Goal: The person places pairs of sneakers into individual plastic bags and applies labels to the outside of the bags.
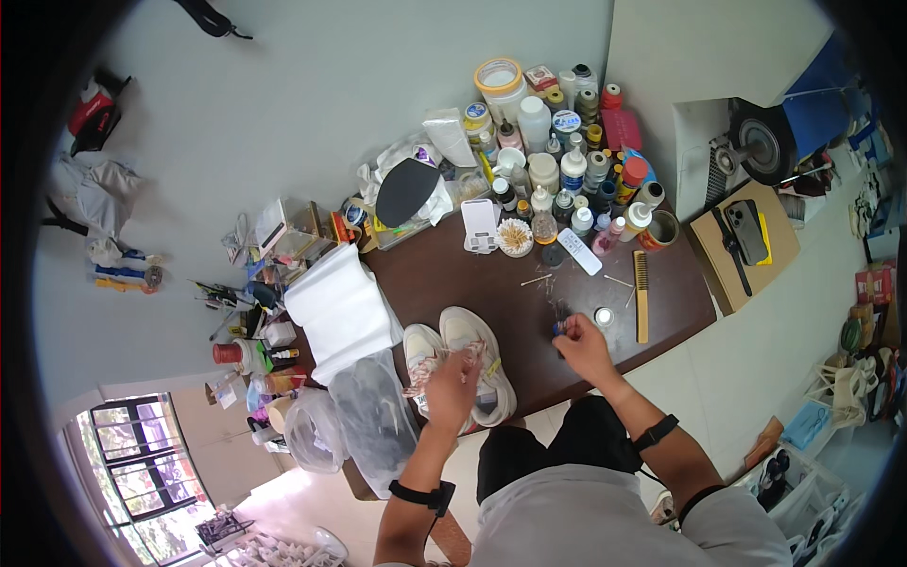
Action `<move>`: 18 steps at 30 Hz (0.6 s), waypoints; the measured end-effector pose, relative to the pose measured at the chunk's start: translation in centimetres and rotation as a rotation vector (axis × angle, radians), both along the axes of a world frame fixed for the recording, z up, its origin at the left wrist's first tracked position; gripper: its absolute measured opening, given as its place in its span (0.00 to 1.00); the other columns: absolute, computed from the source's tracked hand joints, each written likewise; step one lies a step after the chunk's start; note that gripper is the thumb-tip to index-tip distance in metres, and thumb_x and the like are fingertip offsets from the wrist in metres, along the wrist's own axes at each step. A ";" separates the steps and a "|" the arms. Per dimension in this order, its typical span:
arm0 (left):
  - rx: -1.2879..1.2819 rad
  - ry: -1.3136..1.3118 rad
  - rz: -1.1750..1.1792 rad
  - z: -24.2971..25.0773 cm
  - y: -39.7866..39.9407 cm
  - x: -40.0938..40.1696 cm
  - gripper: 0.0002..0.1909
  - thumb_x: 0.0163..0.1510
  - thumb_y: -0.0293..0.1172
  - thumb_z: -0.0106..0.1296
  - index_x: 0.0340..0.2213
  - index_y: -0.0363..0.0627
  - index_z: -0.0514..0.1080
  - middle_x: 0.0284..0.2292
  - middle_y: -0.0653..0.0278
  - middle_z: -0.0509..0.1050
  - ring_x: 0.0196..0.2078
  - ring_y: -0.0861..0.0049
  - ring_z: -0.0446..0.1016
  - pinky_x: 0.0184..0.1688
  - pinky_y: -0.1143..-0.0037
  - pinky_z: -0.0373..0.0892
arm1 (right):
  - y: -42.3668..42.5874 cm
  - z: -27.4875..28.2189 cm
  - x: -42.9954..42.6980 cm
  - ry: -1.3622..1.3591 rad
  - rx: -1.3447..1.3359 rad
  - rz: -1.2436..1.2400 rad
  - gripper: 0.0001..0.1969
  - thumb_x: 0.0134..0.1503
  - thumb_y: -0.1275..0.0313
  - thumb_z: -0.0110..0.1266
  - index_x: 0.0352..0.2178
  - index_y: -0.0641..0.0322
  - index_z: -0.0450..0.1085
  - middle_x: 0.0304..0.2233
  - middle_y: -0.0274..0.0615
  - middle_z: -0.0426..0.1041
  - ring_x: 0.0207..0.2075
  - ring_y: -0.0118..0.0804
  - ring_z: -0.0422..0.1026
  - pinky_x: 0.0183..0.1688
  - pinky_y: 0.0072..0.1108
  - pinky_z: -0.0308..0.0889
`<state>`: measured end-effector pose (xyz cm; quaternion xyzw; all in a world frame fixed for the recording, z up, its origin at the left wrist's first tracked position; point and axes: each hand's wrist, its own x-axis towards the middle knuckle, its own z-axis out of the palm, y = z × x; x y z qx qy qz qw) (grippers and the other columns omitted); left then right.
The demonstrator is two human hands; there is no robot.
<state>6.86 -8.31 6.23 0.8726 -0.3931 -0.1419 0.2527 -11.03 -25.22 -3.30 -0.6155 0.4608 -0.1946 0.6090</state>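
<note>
A pair of off-white sneakers stands side by side at the table's front edge: one shoe (424, 354) with reddish patterned laces, the other (473, 326) with a small yellow tag on its side. My left hand (453, 388) is over the pair, fingers bent near the laces; whether it grips anything is hidden. To the right, my right hand (587, 347) pinches a small dark blue object (558, 329) low over the table, its kind unclear. Just beyond that hand sits a small round white container or cap (604, 317). A wooden-handled brush (641, 298) lies farther right.
Bottles, jars and thread spools crowd the back, near a cotton-swab tub (514, 237), a white remote (579, 251) and loose swabs (536, 280). White paper (344, 305) and plastic bags (372, 407) lie left. A grinding wheel (762, 142) and a cardboard box (765, 273) stand right.
</note>
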 end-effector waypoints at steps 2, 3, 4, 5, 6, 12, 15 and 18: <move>0.036 -0.106 -0.146 -0.4 0.4 -0.5 0.08 0.48 0.32 0.60 0.29 0.44 0.72 0.24 0.59 0.74 0.28 0.60 0.76 0.29 0.65 0.71 | 1.1 2.8 0.4 -0.058 0.226 0.070 0.07 0.51 0.74 0.53 0.29 0.65 0.63 0.20 0.34 0.63 0.21 0.26 0.64 0.25 0.23 0.62; 0.059 -0.210 -0.306 -0.5 0.1 -0.9 0.09 0.46 0.33 0.61 0.28 0.44 0.72 0.25 0.60 0.73 0.29 0.61 0.76 0.29 0.66 0.71 | 1.4 2.8 0.4 -0.060 0.227 0.068 0.07 0.51 0.74 0.53 0.29 0.65 0.63 0.20 0.34 0.63 0.21 0.26 0.64 0.25 0.23 0.62; 0.226 -0.223 -0.309 -0.4 -0.5 -1.2 0.09 0.44 0.33 0.61 0.27 0.44 0.72 0.27 0.59 0.72 0.31 0.61 0.75 0.31 0.65 0.72 | 2.0 2.6 0.3 -0.082 0.260 0.077 0.07 0.51 0.74 0.53 0.29 0.65 0.62 0.20 0.35 0.62 0.22 0.27 0.64 0.25 0.25 0.62; 0.227 -0.225 -0.311 -0.7 -0.8 -1.3 0.09 0.44 0.33 0.61 0.27 0.44 0.72 0.27 0.59 0.72 0.31 0.61 0.75 0.31 0.65 0.72 | 2.5 2.3 0.0 -0.103 0.293 0.086 0.07 0.50 0.75 0.52 0.29 0.64 0.62 0.20 0.36 0.62 0.23 0.28 0.65 0.26 0.27 0.62; 0.296 -0.222 -0.306 -1.1 -0.9 -1.3 0.09 0.44 0.33 0.61 0.27 0.44 0.72 0.28 0.58 0.72 0.33 0.61 0.75 0.32 0.63 0.72 | 2.9 1.8 0.1 -0.078 0.127 0.169 0.08 0.50 0.75 0.52 0.29 0.64 0.61 0.20 0.41 0.64 0.24 0.34 0.68 0.28 0.31 0.63; 0.203 -0.112 -0.389 -2.5 -0.3 0.4 0.07 0.46 0.29 0.58 0.26 0.39 0.72 0.29 0.55 0.72 0.32 0.58 0.75 0.33 0.63 0.71 | 4.8 1.3 -0.3 -0.018 0.147 0.447 0.07 0.53 0.74 0.49 0.31 0.64 0.60 0.21 0.50 0.69 0.24 0.48 0.70 0.29 0.32 0.64; 0.098 0.109 -0.286 -1.5 -0.1 0.8 0.05 0.48 0.26 0.57 0.26 0.38 0.72 0.29 0.52 0.73 0.32 0.55 0.75 0.32 0.63 0.70 | 6.3 1.3 0.0 -0.078 0.278 0.491 0.06 0.56 0.72 0.48 0.33 0.63 0.62 0.21 0.52 0.71 0.26 0.58 0.71 0.30 0.36 0.66; 0.092 0.230 -0.176 -1.7 0.2 1.1 0.05 0.51 0.26 0.57 0.27 0.38 0.71 0.27 0.52 0.74 0.29 0.58 0.74 0.31 0.65 0.69 | 7.8 1.4 0.7 0.039 -0.118 0.575 0.08 0.59 0.69 0.47 0.37 0.59 0.68 0.26 0.54 0.72 0.31 0.58 0.73 0.32 0.40 0.66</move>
